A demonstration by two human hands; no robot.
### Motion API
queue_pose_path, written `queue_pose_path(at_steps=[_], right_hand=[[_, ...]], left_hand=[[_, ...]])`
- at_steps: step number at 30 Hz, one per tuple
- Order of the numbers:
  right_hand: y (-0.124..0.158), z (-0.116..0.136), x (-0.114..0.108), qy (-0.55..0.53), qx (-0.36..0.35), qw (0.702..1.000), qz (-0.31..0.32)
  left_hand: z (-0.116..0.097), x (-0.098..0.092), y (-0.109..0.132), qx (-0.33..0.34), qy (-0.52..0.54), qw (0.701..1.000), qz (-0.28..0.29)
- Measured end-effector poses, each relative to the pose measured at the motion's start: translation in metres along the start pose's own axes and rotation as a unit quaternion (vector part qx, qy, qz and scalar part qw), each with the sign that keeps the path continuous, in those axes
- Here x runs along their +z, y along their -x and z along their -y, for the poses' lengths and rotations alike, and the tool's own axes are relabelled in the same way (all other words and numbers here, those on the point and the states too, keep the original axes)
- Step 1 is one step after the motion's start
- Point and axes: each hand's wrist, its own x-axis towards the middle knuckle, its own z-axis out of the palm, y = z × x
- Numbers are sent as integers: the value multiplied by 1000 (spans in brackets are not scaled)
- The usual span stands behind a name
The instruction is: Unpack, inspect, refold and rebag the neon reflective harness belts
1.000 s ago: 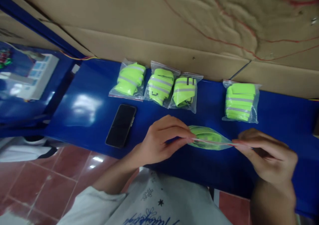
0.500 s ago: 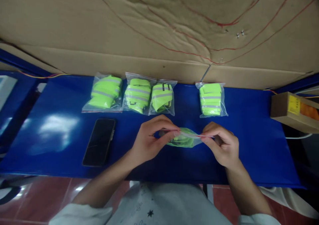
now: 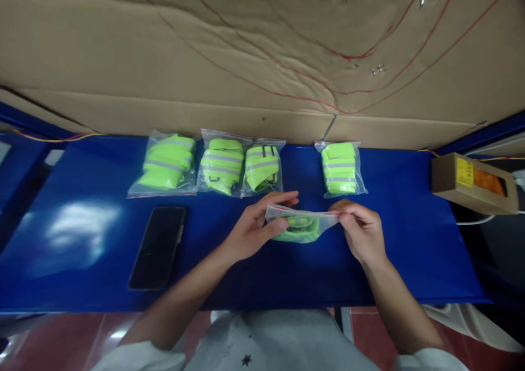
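Over the middle of the blue table (image 3: pixel 410 250) I hold a clear zip bag (image 3: pixel 301 223) with a neon-green reflective band inside. My left hand (image 3: pixel 258 229) pinches the bag's left end at its top strip. My right hand (image 3: pixel 361 229) pinches the right end of the same strip. The bag hangs between the two hands, just above the table top. Both hands are closed on it.
Along the table's back edge lie three bagged green bands side by side (image 3: pixel 223 166) and one more (image 3: pixel 340 168) to their right. A black phone (image 3: pixel 158 245) lies at the left. A cardboard box (image 3: pixel 471 182) stands at the far right. A cardboard wall (image 3: pixel 262 59) rises behind.
The camera view has swung right and steadied. My hands have drawn closer together and lifted the bag's top strip, which now faces up.
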Motion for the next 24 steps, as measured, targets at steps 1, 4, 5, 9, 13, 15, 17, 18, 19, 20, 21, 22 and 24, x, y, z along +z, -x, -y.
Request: queue_pose_path(at_steps=[1, 4, 5, 9, 13, 15, 17, 18, 19, 20, 21, 22, 24], right_hand=[[-1, -3, -2, -1, 12, 1000, 2], [-2, -9, -3, -5, 43, 997, 67], [-2, -11, -2, -5, 51, 993, 108], [5, -23, 14, 42, 81, 971, 220], [8, -35, 30, 61, 116, 963, 234], [5, -36, 32, 30, 133, 963, 231], [2, -35, 31, 21, 153, 970, 189], [0, -34, 30, 28, 159, 975, 152], [-2, -33, 28, 37, 161, 980, 112], [-4, -33, 26, 46, 158, 984, 75], [-5, -33, 24, 53, 151, 986, 45], [-8, -33, 23, 57, 143, 988, 22], [-13, -35, 20, 67, 122, 990, -11]], left_hand=[[5, 0, 0, -23, 4, 1000, -4], [19, 0, 2, -65, 26, 996, -48], [23, 0, 2, -71, 38, 994, -74], [30, 2, -1, -59, 82, 976, -192], [27, 4, -3, -80, 132, 963, -222], [28, 5, -4, -96, 139, 962, -216], [29, 7, -6, -89, 127, 966, -206], [30, 9, -7, -79, 115, 970, -199], [30, 10, -8, -66, 101, 974, -193], [29, 11, -9, -52, 85, 977, -188], [27, 11, -9, -37, 73, 979, -187], [23, 10, -6, -16, 50, 981, -185], [12, 2, 6, 49, -71, 981, -175]])
